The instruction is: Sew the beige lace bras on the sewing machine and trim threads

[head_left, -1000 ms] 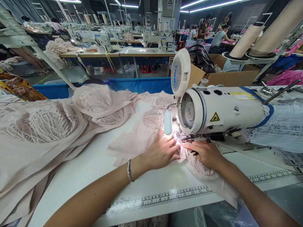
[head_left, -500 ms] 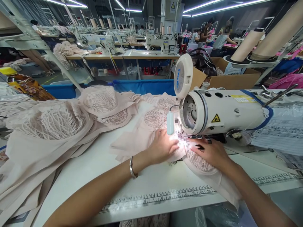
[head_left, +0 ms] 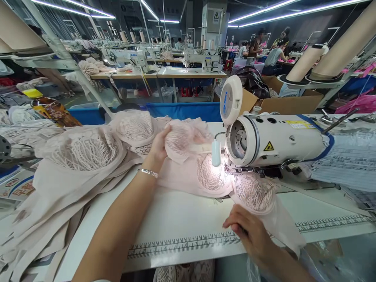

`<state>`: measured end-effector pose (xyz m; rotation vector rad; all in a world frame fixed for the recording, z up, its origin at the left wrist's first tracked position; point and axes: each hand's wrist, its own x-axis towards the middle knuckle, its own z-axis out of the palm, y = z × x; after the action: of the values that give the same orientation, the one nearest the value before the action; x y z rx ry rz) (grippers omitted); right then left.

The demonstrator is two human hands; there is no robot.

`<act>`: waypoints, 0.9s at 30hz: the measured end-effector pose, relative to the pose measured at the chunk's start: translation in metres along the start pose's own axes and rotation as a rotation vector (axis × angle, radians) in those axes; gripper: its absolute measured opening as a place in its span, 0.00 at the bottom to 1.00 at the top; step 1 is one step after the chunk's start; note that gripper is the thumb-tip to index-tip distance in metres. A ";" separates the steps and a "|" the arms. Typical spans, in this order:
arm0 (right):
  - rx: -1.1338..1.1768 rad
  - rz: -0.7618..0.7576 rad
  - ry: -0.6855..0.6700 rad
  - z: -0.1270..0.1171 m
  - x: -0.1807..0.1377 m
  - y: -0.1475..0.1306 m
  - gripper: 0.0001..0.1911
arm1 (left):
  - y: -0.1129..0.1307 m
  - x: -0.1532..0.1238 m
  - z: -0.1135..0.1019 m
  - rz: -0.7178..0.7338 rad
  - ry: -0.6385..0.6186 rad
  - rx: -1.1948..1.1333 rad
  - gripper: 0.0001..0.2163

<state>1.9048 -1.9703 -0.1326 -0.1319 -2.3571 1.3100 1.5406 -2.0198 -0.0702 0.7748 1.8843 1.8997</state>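
Note:
A pale pink lace bra [head_left: 254, 192] lies under the lit needle area of the sewing machine [head_left: 270, 139], one cup on either side of it. To the left, my left hand [head_left: 160, 147] is closed on the edge of another pale pink bra [head_left: 178, 143], lifted a little behind the first; the fingertips are partly hidden by the fabric. My right hand [head_left: 246, 229] is over the table's front edge, just below the right cup and apart from the needle. Its fingers are curled in, with something small and dark among them that I cannot make out.
A pile of pale pink bras [head_left: 82, 152] covers the table's left side. Behind it leans a bottle with a yellow cap [head_left: 54, 109]. A printed ruler [head_left: 188, 244] runs along the front edge. Thread cones [head_left: 304, 64] stand at right, above a cardboard box [head_left: 290, 103].
My left hand has left the needle area and moved left and back to the second bra, which is now raised. My right hand has come off the fabric toward the front edge.

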 end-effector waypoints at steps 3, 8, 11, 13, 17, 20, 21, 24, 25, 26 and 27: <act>0.553 0.271 -0.125 0.034 0.022 -0.005 0.23 | 0.016 -0.016 -0.025 0.016 -0.023 -0.609 0.23; 1.323 0.505 -0.128 0.059 0.106 -0.013 0.29 | 0.033 -0.033 -0.037 0.015 -0.033 -0.760 0.25; 1.538 0.517 0.011 0.062 0.152 -0.019 0.19 | 0.036 -0.034 -0.036 -0.010 -0.018 -0.765 0.26; 1.634 0.523 0.134 0.063 0.170 -0.021 0.19 | 0.037 -0.034 -0.035 -0.024 -0.022 -0.791 0.27; 1.708 0.481 0.287 0.063 0.186 -0.023 0.22 | 0.038 -0.034 -0.037 -0.042 -0.047 -0.867 0.27; 1.690 0.433 0.304 0.062 0.189 -0.021 0.19 | 0.038 -0.034 -0.039 -0.038 -0.051 -0.926 0.26; 1.683 0.423 0.307 0.062 0.190 -0.021 0.18 | 0.037 -0.034 -0.039 -0.037 -0.049 -0.938 0.25; 1.666 0.430 0.327 0.061 0.194 -0.021 0.19 | 0.034 -0.033 -0.041 -0.031 -0.038 -0.939 0.23; 1.655 0.440 0.342 0.061 0.196 -0.022 0.20 | 0.033 -0.032 -0.041 -0.024 -0.038 -0.929 0.23; 1.641 0.452 0.356 0.062 0.196 -0.022 0.22 | 0.034 -0.032 -0.042 -0.013 -0.038 -0.914 0.23; 1.624 0.463 0.367 0.063 0.195 -0.023 0.24 | 0.035 -0.032 -0.043 0.002 -0.039 -0.896 0.22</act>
<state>1.7057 -1.9757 -0.0778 -0.3446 -0.4694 2.6395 1.5446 -2.0750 -0.0380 0.4889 0.8156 2.3692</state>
